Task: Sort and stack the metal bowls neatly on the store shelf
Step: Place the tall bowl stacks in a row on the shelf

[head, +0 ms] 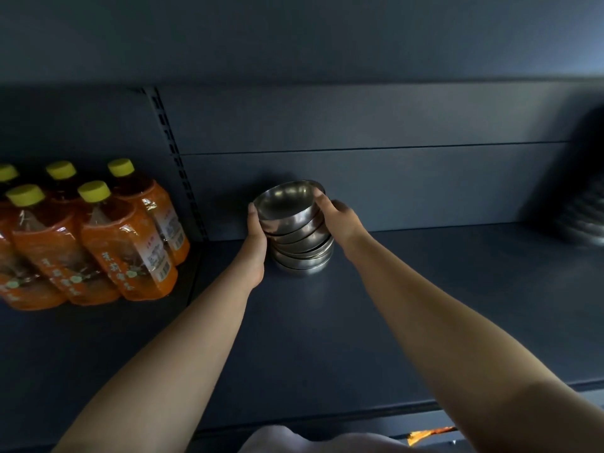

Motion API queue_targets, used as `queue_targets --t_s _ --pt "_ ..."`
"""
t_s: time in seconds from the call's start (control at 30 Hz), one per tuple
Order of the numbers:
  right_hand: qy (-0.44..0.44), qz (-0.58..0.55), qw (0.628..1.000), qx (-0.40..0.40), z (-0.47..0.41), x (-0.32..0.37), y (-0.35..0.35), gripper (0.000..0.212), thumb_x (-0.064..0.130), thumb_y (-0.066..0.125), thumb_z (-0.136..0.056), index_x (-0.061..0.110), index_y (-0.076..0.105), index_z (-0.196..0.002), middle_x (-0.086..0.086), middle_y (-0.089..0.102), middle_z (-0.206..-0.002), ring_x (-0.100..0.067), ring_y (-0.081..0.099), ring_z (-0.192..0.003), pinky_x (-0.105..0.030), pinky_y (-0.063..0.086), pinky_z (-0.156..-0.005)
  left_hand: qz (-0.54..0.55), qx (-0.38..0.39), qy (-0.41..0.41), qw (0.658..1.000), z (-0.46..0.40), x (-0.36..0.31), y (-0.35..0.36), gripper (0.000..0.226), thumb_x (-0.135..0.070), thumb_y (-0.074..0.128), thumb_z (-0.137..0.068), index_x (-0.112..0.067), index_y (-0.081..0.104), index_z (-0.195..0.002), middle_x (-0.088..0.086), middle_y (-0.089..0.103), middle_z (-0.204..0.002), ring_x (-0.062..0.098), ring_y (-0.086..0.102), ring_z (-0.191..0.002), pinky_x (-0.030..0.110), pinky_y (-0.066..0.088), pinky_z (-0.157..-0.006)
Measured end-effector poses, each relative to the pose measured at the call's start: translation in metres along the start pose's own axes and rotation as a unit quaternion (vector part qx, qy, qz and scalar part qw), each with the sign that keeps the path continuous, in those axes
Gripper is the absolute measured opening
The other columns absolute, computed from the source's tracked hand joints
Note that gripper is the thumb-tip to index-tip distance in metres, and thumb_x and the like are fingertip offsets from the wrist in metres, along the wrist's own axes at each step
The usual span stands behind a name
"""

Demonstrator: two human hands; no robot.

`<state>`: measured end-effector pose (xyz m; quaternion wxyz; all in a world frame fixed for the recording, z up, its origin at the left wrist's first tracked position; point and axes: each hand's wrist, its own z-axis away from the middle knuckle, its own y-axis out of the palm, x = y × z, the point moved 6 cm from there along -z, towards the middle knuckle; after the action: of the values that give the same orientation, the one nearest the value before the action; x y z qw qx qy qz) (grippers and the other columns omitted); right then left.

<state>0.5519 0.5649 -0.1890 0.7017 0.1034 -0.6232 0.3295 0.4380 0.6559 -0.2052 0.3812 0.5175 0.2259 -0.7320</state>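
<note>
Bowls: stack of metal bowls (298, 233) stands on the shelf (408, 305), between both hands.
Left hand (256, 243): cupped against the stack's left side.
Right hand (340, 220): fingers curled over the top bowl's right rim.

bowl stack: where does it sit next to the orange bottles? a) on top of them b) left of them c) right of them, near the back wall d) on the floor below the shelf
c: the bowl stack stands on the shelf to the right of the orange bottles, close to the back wall, with the left hand and right hand on either side of it.
</note>
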Motion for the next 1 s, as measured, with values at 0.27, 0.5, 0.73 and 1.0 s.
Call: queue_targets --t_s 0.27,0.5,0.73,1.0 --pt "-0.033 0.037 0.999 -0.014 -0.007 0.026 -0.011 0.062 0.061 0.048 -0.086 0.007 0.056 -0.115 -0.007 0.065 -0.101 -0.025 0.06 -0.102 -0.035 0.044 -0.094 0.032 0.022 0.008 0.999 0.004 -0.009 0.011 0.065 -0.057 0.006 -0.095 -0.023 0.043 -0.136 0.002 0.048 -0.14 0.015 0.038 -0.132 0.027 0.021 -0.087" --pt "-0.013 0.035 0.999 -0.019 -0.01 0.011 -0.009 0.073 0.066 0.047 -0.083 0.006 0.052 -0.124 -0.01 0.062 -0.118 -0.026 0.057 -0.11 -0.037 0.043 -0.1 0.0 0.024 -0.009 1.0 -0.002 0.004 0.014 0.068 -0.059 0.005 -0.094 -0.023 0.042 -0.138 0.003 0.045 -0.142 0.018 0.034 -0.135 0.032 0.021 -0.107" --pt "0.048 -0.082 0.995 -0.005 -0.015 -0.008 -0.005 0.064 0.065 0.043 -0.086 0.016 0.049 -0.126 -0.003 0.06 -0.11 -0.02 0.056 -0.101 -0.043 0.044 -0.101 -0.057 0.059 0.004 0.997 -0.005 0.005 0.018 0.069 -0.06 0.002 -0.092 -0.024 0.034 -0.143 0.001 0.036 -0.149 0.017 0.028 -0.138 0.032 0.018 -0.109" --pt "0.073 -0.084 0.994 0.004 -0.021 -0.015 -0.014 0.049 0.062 0.039 -0.09 0.021 0.052 -0.113 0.001 0.059 -0.1 -0.015 0.055 -0.087 -0.034 0.048 -0.083 -0.07 0.098 0.009 0.993 -0.015 0.003 0.017 0.072 -0.065 0.001 -0.09 -0.028 0.033 -0.143 0.0 0.033 -0.15 0.015 0.027 -0.138 0.029 0.019 -0.106"
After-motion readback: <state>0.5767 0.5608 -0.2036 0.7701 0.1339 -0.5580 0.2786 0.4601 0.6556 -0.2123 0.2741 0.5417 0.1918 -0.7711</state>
